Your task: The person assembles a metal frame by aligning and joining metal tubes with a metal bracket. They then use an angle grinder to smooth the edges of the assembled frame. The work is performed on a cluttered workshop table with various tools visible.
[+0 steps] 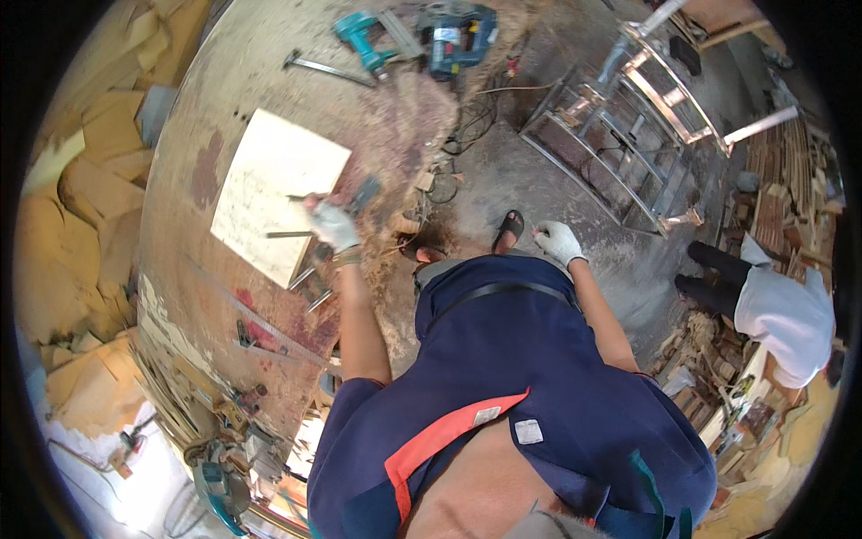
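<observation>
My left hand [334, 226], in a white glove with pinkish fingertips, is over a pale flat board [278, 171] on the worktable. Its fingers are closed, and a thin dark rod [296, 198] juts out from them. Beside the wrist a dark narrow bar [287, 234] lies across the board. A grey block-like piece [366, 193] shows just right of the hand, blurred; whether I hold it is unclear. My right hand [558, 242], also gloved, hangs by my right side above the floor. Its fingers curl inward, with nothing visible in them.
On the worktable [193, 171] are a hammer [328, 68], a teal power tool [364, 43], a dark blue power tool [460, 40] and a metal square [256, 319]. A metal frame [620, 153] stands at the right. Another person [781, 310] bends near wood scraps.
</observation>
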Available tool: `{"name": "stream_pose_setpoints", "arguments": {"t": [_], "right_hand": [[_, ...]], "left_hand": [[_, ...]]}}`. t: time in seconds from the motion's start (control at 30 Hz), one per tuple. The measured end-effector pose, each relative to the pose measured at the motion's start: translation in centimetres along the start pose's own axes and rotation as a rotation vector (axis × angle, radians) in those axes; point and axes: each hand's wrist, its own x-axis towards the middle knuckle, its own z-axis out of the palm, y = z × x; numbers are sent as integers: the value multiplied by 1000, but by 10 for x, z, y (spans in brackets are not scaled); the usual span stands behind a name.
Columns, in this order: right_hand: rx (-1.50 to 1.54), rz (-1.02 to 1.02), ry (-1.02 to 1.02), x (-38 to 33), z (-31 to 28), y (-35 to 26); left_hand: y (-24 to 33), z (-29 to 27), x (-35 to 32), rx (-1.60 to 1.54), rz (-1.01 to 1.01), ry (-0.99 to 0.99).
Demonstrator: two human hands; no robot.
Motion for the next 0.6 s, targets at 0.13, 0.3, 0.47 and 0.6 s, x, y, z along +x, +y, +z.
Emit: {"name": "stream_pose_setpoints", "arguments": {"t": [0.13,0.3,0.47,0.6], "right_hand": [[-27,9,59,-20,-25,82],[-34,129,142,-49,-45,176],[41,278,8,-40,-62,197],[-95,44,135,-7,-34,211]], "left_hand": [[8,-23,52,-65,-370,-30],[6,0,24,493,-444,-464],[-7,15,-12,976,-12,-958],[-11,11,-25,1076,54,-996]]}}
